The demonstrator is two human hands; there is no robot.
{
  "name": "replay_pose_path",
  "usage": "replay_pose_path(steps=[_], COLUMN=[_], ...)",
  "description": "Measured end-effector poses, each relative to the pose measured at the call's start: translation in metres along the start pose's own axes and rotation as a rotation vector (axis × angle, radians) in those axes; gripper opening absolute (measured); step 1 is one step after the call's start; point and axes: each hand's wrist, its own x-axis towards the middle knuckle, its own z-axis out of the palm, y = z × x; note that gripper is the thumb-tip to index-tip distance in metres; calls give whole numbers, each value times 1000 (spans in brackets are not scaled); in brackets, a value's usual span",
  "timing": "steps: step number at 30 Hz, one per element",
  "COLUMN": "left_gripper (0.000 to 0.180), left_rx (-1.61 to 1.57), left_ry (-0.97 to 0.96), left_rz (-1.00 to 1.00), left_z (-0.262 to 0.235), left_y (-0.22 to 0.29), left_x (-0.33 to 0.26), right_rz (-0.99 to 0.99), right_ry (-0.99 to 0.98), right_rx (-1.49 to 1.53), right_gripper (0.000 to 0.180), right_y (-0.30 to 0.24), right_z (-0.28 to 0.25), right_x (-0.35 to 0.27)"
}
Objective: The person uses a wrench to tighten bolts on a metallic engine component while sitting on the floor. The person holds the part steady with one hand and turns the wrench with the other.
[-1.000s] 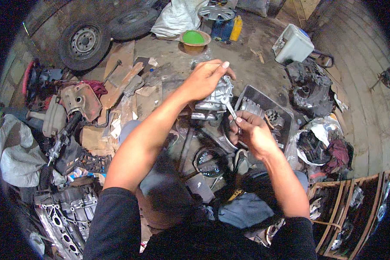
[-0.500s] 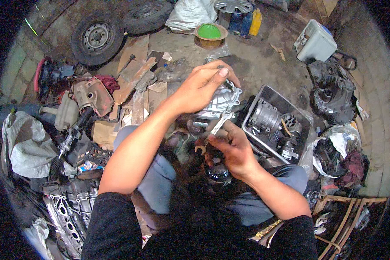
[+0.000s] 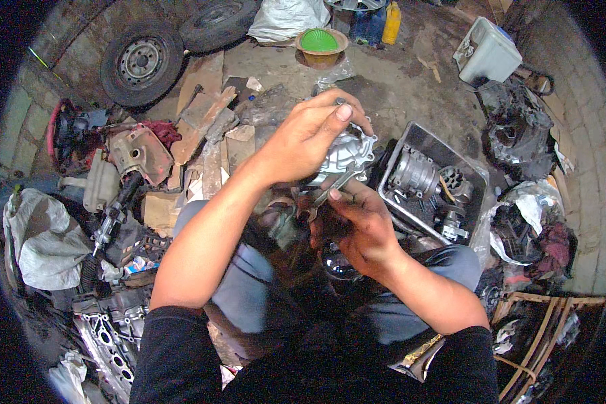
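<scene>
The right hand (image 3: 360, 229) is nearest, its fingers curled tight around a wrench (image 3: 330, 194) whose head reaches up against the silver metal housing (image 3: 343, 158). Just above, the left hand (image 3: 303, 141) grips that housing from the top, fingers wrapped over it and thumb pressed along its side; the part sits in the air over the person's knees. What the wrench bites on is hidden, possibly a bolt. To the right lies a dark tray (image 3: 400, 145) of engine parts. Farther off stand a green bowl (image 3: 321, 42), a tyre (image 3: 140, 62) and a white canister (image 3: 486, 50)
</scene>
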Motion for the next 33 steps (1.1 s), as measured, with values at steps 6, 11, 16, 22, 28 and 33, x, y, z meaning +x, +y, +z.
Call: replay_pose_path(steps=[6,11,16,22,28,33], left_gripper=[61,62,56,63,64,63], left_rx=[9,9,-2,39,49,38], left_ry=[0,9,86,13,12,12], left_rz=[18,10,73,3,5,-9], left_z=[0,1,3,3,2,2], left_y=[-2,-2,-5,-2,-1,1], left_x=[-1,-1,-1,-3,-3,-2], right_rz=[-4,5,57,-74,-142,-153], right_ry=[-44,63,217,480,481,546], right_rx=[13,43,-76,-245,-273,-214], right_gripper=[28,26,22,14,14,17], right_y=[4,2,-2,-17,-38,-49], right_z=[2,10,4,-16,-37,-43], right_x=[6,3,-10,-23,-20,-3])
